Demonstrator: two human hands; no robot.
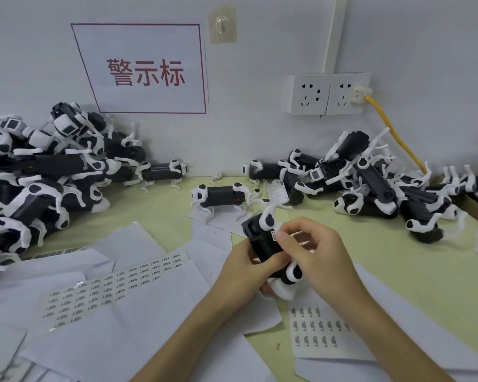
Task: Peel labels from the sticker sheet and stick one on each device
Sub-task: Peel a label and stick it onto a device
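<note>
— What's in the hands?

— One device, black body with white legs, held above the bench near its middle. The left hand is wrapped around the body from below, gripping it. The right hand is curled over the top, thumb pressed on a small label on the device's side.

— And the sticker sheets?

— One sheet lies just under the right forearm, toward the bench's front edge, its rows partly used. A longer sheet lies to the left among loose white papers.

— The other devices?

— A pile at the back left against the wall, another pile at the back right. One dog stands alone between them, on its legs.

— Anything on the wall?

— A sign with red characters, a hook, sockets with a yellow cable plugged in.
</note>
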